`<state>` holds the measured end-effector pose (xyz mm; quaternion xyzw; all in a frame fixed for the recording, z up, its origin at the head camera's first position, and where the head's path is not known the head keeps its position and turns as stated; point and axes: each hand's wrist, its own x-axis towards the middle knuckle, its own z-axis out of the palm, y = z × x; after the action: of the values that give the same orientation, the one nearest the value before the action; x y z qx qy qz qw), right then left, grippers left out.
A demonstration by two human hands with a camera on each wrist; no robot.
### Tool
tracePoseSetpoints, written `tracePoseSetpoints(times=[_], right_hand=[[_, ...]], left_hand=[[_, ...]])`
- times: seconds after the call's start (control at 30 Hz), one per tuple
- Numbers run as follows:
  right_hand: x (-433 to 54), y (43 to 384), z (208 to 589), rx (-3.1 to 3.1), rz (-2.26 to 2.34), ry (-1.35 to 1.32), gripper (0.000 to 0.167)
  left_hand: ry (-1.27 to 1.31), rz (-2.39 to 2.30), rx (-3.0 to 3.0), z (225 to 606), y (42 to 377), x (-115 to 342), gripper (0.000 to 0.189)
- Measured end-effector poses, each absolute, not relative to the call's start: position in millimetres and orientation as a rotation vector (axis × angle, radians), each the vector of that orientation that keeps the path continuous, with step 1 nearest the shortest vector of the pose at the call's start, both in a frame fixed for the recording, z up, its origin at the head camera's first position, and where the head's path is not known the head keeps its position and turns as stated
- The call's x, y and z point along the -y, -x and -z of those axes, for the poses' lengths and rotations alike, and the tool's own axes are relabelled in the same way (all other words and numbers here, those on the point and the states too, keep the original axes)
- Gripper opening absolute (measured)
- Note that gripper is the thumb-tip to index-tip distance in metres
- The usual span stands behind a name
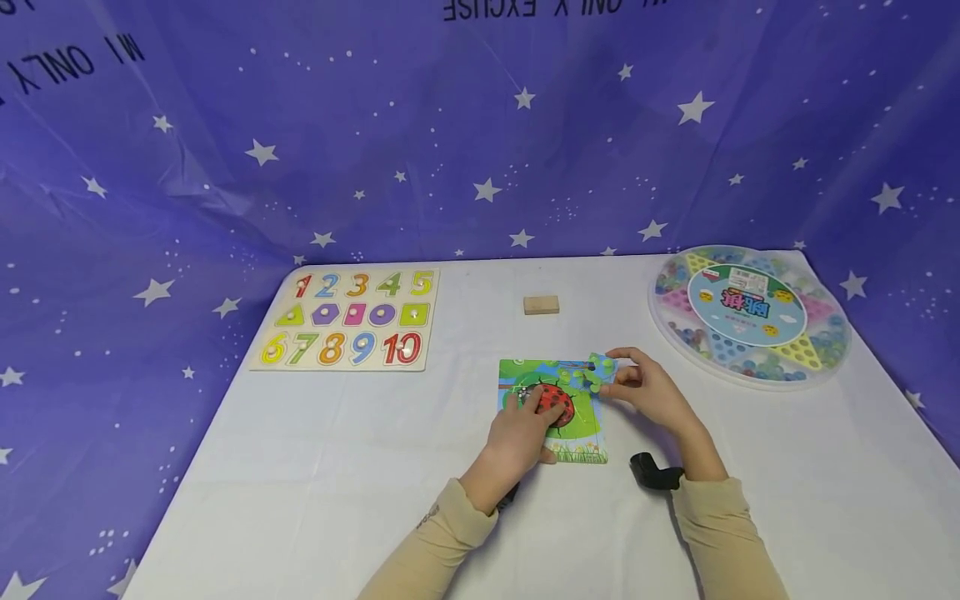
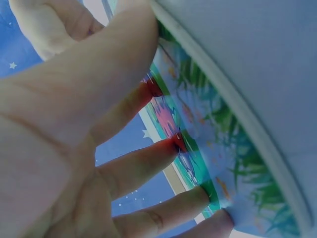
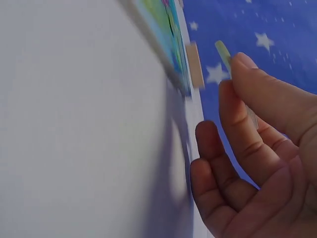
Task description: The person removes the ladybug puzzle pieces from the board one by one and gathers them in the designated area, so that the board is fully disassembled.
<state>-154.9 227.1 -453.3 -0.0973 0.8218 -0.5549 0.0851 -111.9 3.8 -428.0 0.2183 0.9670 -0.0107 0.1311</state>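
Observation:
A ladybug jigsaw puzzle [image 1: 588,432] lies flat near the middle of the white table, its frame edge and printed grass facing the person. My left hand [image 1: 516,440] rests on it, fingers spread over the red ladybug and fingertips touching the picture. The thumb sits at the near edge, as the left wrist view also shows. Above the puzzle's far right corner, my right hand [image 1: 654,393] pinches a blue-and-green puzzle piece [image 1: 601,372] with leaves on it. In the right wrist view that piece [image 3: 223,53] appears edge-on between thumb and index finger, the other fingers curled.
At the back left lies a number-and-shape peg board [image 1: 337,367]. A small wooden block [image 1: 542,305] sits behind the puzzle. To the back right is a round clear case [image 1: 750,312] with colored marbles. A starry purple cloth [image 1: 420,108] hangs behind the table.

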Motion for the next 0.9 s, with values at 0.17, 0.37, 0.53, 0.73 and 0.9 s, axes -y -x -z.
tracePoseSetpoints(times=[0.17, 0.37, 0.53, 0.73, 0.9], right_hand=[[-264.0, 143.9, 456.6, -2.455, 1.669, 0.235, 0.056], [-311.1, 123.3, 453.7, -2.546, 1.573, 0.155, 0.057], [-338.6, 112.4, 450.7, -2.608, 1.41, 0.1, 0.057], [-351.1, 106.7, 448.6, -2.6, 1.338, 0.033, 0.058], [-350.2, 105.9, 447.0, -2.579, 1.297, 0.016, 0.057]], left_hand=[[-0.624, 0.021, -2.8, 428.4, 110.2, -3.0, 0.074], [-0.625, -0.02, -2.796, 429.1, 109.4, -2.5, 0.073], [-0.633, -0.029, -2.801, 431.1, 109.1, -0.6, 0.072], [-0.668, -0.077, -2.819, 433.6, 107.0, 3.3, 0.069], [-0.673, -0.12, -2.82, 433.7, 105.3, 5.5, 0.068]])
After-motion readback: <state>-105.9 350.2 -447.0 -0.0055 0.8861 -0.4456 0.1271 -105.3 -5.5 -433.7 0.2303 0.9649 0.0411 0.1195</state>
